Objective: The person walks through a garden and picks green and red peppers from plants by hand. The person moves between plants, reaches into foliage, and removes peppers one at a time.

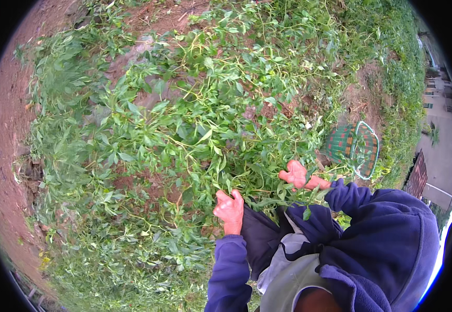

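Observation:
My left hand (229, 210) is among the stems of leafy green plants (194, 132), in front of my dark trousers. Its fingers are bent, with thumb and forefinger near a thin leafy shoot; whether they grip it cannot be told. Farther right, my right hand (296, 175) reaches into the same foliage with bent fingers, leaves partly covering its wrist. What it touches is hidden. A woven green basket (339, 144) with red and yellow patterning and a pale rim lies tilted among the plants beyond my right hand, its mouth facing right, some leaves showing at the opening.
Dense, sprawling plants surround both hands, with reddish soil (366, 85) showing between them. A bare dirt strip (7, 148) runs along the left edge. A building (440, 121) and a tiled roof (417, 175) stand at the far right. My grey apron (292, 280) hangs at the bottom.

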Motion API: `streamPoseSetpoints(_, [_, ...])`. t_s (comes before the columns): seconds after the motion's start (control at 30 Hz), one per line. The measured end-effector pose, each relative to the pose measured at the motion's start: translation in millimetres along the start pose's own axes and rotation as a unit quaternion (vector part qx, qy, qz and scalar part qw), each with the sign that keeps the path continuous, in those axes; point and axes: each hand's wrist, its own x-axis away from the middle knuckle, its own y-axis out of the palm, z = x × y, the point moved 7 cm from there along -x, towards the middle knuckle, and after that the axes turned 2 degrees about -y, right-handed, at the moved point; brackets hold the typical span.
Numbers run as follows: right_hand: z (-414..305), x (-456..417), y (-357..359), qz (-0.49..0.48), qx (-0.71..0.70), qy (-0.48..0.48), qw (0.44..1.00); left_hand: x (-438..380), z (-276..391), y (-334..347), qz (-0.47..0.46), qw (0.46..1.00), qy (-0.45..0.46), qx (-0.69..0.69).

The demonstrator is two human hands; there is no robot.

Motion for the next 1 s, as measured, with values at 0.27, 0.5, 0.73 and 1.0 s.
streamPoseSetpoints(0.27, [-72.7,-29.1,28.6,-0.005,0.373,0.208,0.904,-9.7,-17.6,26.0,-0.223,0.973,0.009,0.066])
streamPoseSetpoints(0.5, [-96.9,-49.0,41.5,0.055,0.39,0.191,0.899,-10.3,-38.5,10.3,-0.393,0.91,0.026,0.128])
streamPoseSetpoints(0.73, [-115.7,-74.1,22.6,0.02,0.318,0.238,0.917,-29.4,-99.1,-31.0,-0.417,0.903,0.081,0.068])
streamPoseSetpoints(1.0, [-162.6,-90.9,50.2,-0.005,0.363,0.152,0.92,-67.7,-135.4,-35.3,-0.401,0.908,0.117,0.021])
